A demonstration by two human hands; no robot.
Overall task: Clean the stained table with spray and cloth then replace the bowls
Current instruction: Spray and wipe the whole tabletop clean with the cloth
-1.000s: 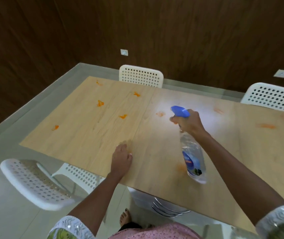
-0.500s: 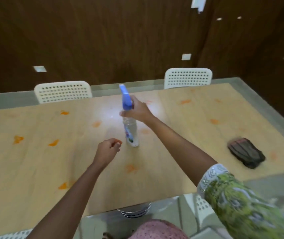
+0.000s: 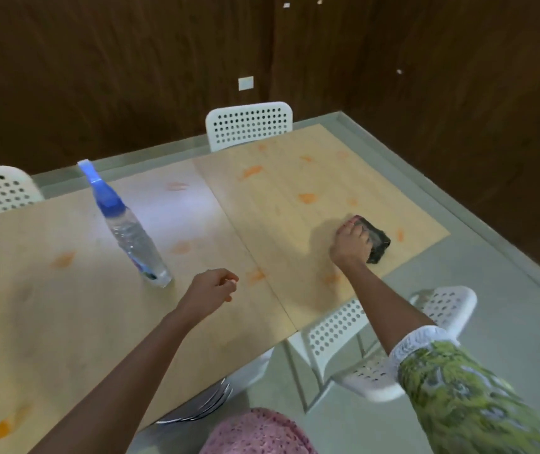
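Spreading across most of the view, the desk (image 3: 65,322) is being shown with orange stains (image 3: 306,198) scattered over its light wood, so the wiping step is judged to be only beginning. White perforated chairs (image 3: 249,124) are being left tucked around it. Bowls (image 3: 203,407), seemingly stacked, are being kept just under the near edge of the desk, waiting to be replaced last. The spray bottle (image 3: 131,237) is being left standing on the desk, well apart from either hand. The dark cloth (image 3: 376,240) is being gripped by the right hand (image 3: 352,242) near the far right corner, with the grip closed around it. The left hand (image 3: 211,290) is being held over the desk with fingers curled, holding nothing. Next, the cloth is likely to be dragged over the sprayed stains with firm pressure.
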